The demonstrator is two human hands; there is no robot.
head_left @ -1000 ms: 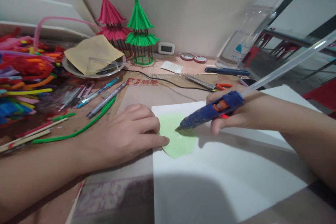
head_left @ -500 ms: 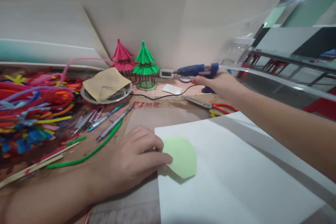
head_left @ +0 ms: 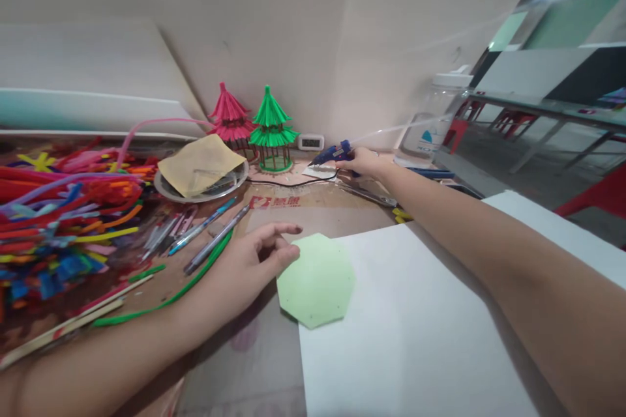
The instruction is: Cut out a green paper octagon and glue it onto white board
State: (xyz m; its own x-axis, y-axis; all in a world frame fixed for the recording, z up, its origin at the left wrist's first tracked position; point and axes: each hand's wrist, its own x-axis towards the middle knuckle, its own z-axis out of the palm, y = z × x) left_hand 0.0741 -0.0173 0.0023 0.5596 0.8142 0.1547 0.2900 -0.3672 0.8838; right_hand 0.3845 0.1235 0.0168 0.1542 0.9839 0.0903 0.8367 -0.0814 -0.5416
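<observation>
My left hand [head_left: 254,264] rests at the left edge of a pale green paper octagon [head_left: 317,283], its index finger stretched out and apart from the thumb. The thumb tip touches the paper's upper left edge. Small dots mark the octagon, which lies partly over a large white sheet [head_left: 415,326]. Farther off, my right hand [head_left: 364,164] is closed on a blue hot glue gun [head_left: 335,152], held low with its nozzle pointing left over a small white card [head_left: 320,171]. A long clear glue stick [head_left: 386,131] sticks out behind it.
Green [head_left: 270,130] and pink [head_left: 231,118] pagoda models stand at the back beside a digital clock [head_left: 311,142]. Colourful pipe cleaners [head_left: 68,221] heap up left, near a dish [head_left: 235,184] and pens [head_left: 215,240]. Scissors [head_left: 369,194] lie under my right arm; a bottle [head_left: 425,124] stands behind.
My right hand has lowered the glue gun toward the tabletop and moved left. The green octagon has turned and shifted left, now lying flatter, and my left index finger has lifted off it.
</observation>
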